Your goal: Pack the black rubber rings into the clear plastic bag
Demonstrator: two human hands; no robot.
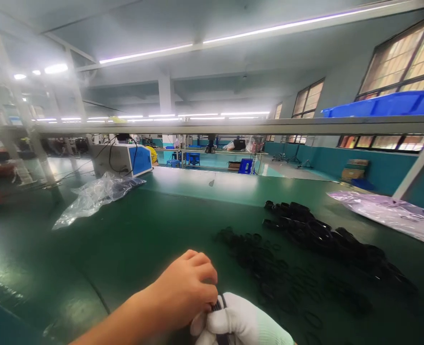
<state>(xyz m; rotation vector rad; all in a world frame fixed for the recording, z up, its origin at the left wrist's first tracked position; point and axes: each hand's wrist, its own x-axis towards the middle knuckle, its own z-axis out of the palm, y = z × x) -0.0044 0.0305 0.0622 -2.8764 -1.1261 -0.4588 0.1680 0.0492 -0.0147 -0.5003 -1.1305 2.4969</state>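
Note:
My left hand [188, 287] is bare, its fingers curled and pressed down at the thumb side of my right hand. My right hand [238, 318] wears a white glove and is closed around some black rings [220, 303]. Both hands meet over these rings near the table's front edge, and the left fingertips are partly hidden. To the right of the hands lies a loose heap of thin black rings [258, 261]. Beyond it is a pile of thicker, glossy black rings [315, 230].
A green table [168, 225] spans the foreground. A crumpled clear plastic bag [100, 196] lies at the left, before a blue and grey machine box [140, 160]. At the right lies another plastic bag [387, 211]. Overhead, a shelf rail [212, 127] carries a blue bin [387, 104].

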